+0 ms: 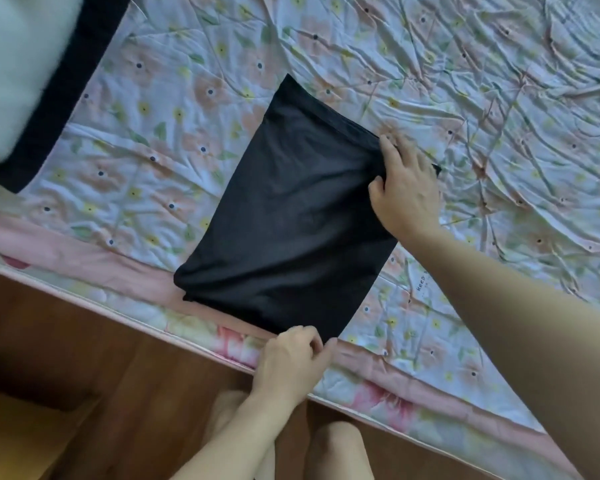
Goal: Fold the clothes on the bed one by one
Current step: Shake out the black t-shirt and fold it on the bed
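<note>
I count one black garment (288, 209), folded into a neat rectangle and lying on the flowered bedsheet (499, 81) near the bed's edge. I see two hands on it. My left hand (293, 362) pinches the near corner of the garment, thumb and fingers curled on the cloth. My right hand (404, 187) grips the far corner, fingers curled over its edge. One white pillow (11, 64) lies at the upper left.

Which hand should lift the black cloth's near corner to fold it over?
Probably the left hand. It already pinches the near corner of the black cloth at the bed's edge. The right hand grips the far corner, so it would have to let go and cross over.
</note>
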